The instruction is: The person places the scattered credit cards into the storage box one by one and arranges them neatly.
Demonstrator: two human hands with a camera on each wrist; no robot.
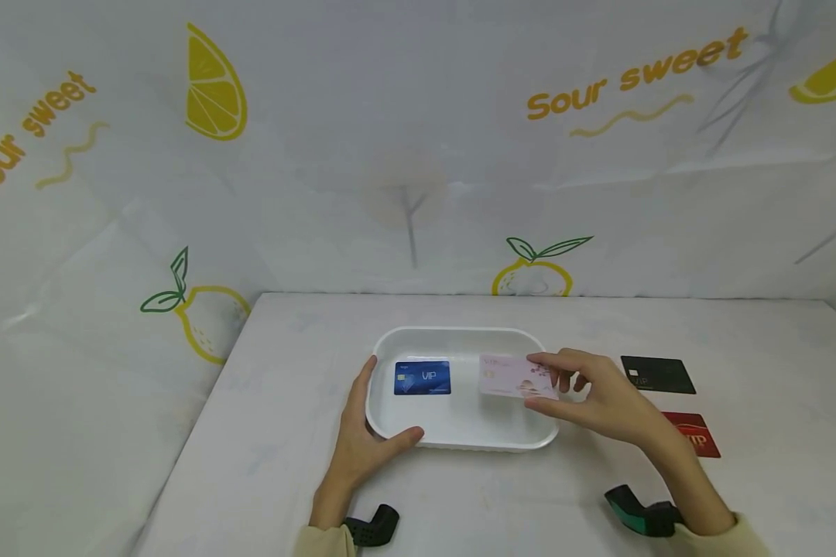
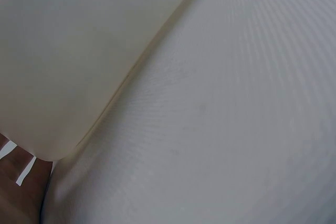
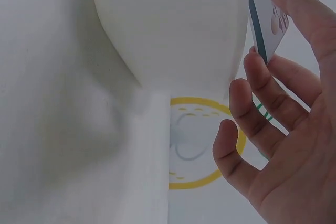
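A white tray [image 1: 460, 430] with rounded corners sits on the table. My left hand [image 1: 364, 442] holds its left end, thumb at the front rim and fingers along the side. In the left wrist view the tray wall [image 2: 79, 51] hides part of that hand. Inside the tray, toward the left, lies a blue VIP card [image 1: 422, 378]. Over the tray's right part, my right hand [image 1: 595, 398] pinches a pink card [image 1: 505, 377] by its right end between thumb and fingers. The right wrist view shows this card [image 3: 274, 22] edge-on, near the tray's rim.
To the right of the tray, a black card [image 1: 658, 374] lies on the white table [image 1: 279, 371]. Nearer me is a red card [image 1: 697, 435], partly covered by my right forearm. A white cloth [image 1: 362, 155] with lemon prints hangs behind the table.
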